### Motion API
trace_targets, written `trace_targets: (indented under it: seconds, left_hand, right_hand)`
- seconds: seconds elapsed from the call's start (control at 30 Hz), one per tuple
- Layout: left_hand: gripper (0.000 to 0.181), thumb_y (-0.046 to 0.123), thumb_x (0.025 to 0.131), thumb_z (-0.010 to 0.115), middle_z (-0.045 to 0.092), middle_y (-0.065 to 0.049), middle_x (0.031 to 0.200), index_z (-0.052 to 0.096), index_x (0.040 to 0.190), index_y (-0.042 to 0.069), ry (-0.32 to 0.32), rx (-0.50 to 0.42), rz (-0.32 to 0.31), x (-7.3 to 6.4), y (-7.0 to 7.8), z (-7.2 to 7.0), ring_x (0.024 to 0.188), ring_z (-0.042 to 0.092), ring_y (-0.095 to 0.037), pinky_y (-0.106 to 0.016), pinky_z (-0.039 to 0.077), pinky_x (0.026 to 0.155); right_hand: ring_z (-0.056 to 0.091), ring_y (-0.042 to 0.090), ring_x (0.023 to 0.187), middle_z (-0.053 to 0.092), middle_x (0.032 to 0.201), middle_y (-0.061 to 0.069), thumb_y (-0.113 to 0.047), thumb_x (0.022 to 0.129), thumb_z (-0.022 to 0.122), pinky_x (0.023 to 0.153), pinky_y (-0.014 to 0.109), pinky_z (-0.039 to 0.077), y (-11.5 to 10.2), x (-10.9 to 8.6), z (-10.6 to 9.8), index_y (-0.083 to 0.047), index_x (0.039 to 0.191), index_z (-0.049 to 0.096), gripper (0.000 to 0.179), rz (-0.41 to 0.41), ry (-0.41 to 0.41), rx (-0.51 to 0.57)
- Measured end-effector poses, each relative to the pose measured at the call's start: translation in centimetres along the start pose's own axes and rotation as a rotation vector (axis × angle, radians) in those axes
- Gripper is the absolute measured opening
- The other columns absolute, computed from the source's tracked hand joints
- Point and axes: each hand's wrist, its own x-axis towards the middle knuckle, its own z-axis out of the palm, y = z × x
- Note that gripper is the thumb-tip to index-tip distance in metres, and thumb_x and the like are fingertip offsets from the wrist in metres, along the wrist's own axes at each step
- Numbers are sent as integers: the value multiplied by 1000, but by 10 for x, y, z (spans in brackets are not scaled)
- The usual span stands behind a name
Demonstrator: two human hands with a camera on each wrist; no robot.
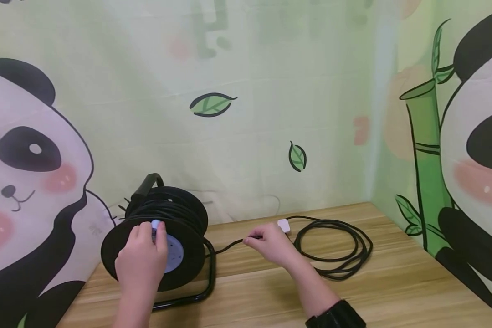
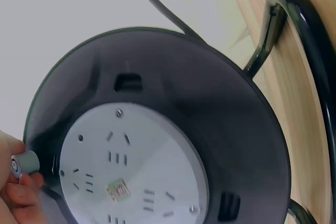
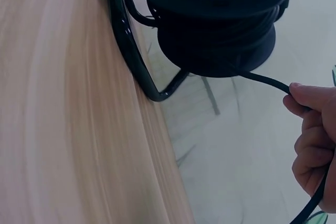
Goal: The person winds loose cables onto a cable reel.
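Note:
A black cable reel (image 1: 147,246) stands on the left of the table, its round grey socket panel (image 2: 131,166) facing out. My left hand (image 1: 142,255) pinches the small light-blue crank knob (image 2: 25,163) near the reel's rim. To the right of the reel, my right hand (image 1: 268,243) holds the black cable (image 3: 265,80) between thumb and curled fingers. The cable runs from the wound drum to that hand, then out past the palm. Behind the right hand lies a white plug (image 1: 284,225), and beyond it loose loops of cable (image 1: 354,241) rest on the wood.
The reel's black tubular stand (image 1: 212,273) reaches toward the front of the wooden table (image 1: 393,273), and a carry handle (image 1: 145,184) rises at its top. A printed panda backdrop (image 1: 246,136) closes off the back and sides.

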Motion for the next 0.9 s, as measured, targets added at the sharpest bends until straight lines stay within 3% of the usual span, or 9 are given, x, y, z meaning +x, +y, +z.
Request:
trace_targets:
  seconds: [0.23, 0.33, 0.43, 0.53, 0.77, 0.9]
  left_hand:
    - [36, 35, 95, 52, 56, -12, 70, 54, 76, 4, -27, -5, 35, -3, 11, 10, 48, 50, -30, -50, 45, 39]
    - [38, 36, 96, 51, 55, -11, 67, 54, 74, 5, -72, 1, 34, -7, 16, 14, 45, 47, -29, -47, 42, 37]
    - [39, 37, 96, 49, 54, -9, 66, 53, 72, 7, -137, 9, 18, -10, 21, 16, 45, 46, -29, -45, 39, 36]
    - [39, 38, 96, 47, 56, -8, 66, 54, 72, 7, -207, 23, 3, -12, 27, 16, 47, 49, -31, -47, 39, 38]
    - [41, 37, 98, 40, 60, -12, 70, 56, 75, 6, -425, 75, -24, -20, 39, 26, 55, 55, -32, -51, 45, 44]
    - [48, 42, 100, 35, 62, -13, 72, 57, 76, 6, -552, 91, -61, -28, 43, 36, 61, 59, -34, -52, 46, 47]
  right_hand:
    - [55, 7, 65, 66, 77, -7, -22, 91, 67, 58, 27, 49, -3, 7, 20, -17, 86, 74, 10, 2, -43, -4]
    - [48, 5, 55, 59, 65, -9, -24, 90, 68, 49, 24, 42, -3, 8, 30, -19, 76, 71, 15, 45, -49, 3]
    - [38, 4, 46, 45, 52, -11, -28, 89, 69, 42, 22, 32, -4, 7, 38, -21, 60, 59, 31, 102, -48, -19]
    - [30, 5, 42, 34, 47, -10, -31, 90, 67, 40, 22, 25, -5, 7, 44, -19, 54, 45, 43, 140, -66, -26]
    - [38, 6, 46, 44, 53, -9, -23, 93, 62, 44, 22, 34, -6, 12, 59, -18, 75, 69, 20, 87, -108, -6]
    - [41, 5, 46, 47, 53, -9, -21, 93, 62, 44, 21, 35, -10, 14, 70, -16, 76, 70, 20, 49, -124, 11]
